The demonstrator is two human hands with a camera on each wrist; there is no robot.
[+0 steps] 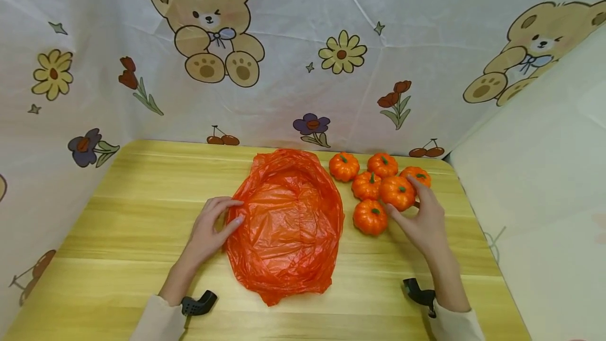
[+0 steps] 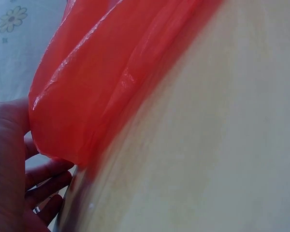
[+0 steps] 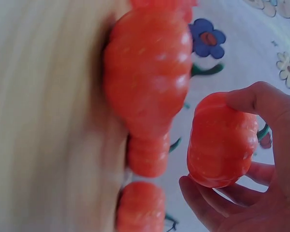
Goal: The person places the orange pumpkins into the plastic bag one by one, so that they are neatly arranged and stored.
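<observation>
An orange-red plastic bag lies on the table with its mouth spread wide. My left hand is at the bag's left rim, holding the thin film between thumb and fingers. In the left wrist view, the film hides part of those fingers. My right hand grips a small orange pumpkin with a green stem, thumb on one side and fingers on the other. The right wrist view shows this pumpkin raised off the tabletop. Around it sit several similar pumpkins, the nearest one just left of the right fingertips.
The light wood table ends against a hanging cloth printed with bears and flowers. More pumpkins stand along the back edge, right of the bag. Black wrist cameras are strapped on both wrists.
</observation>
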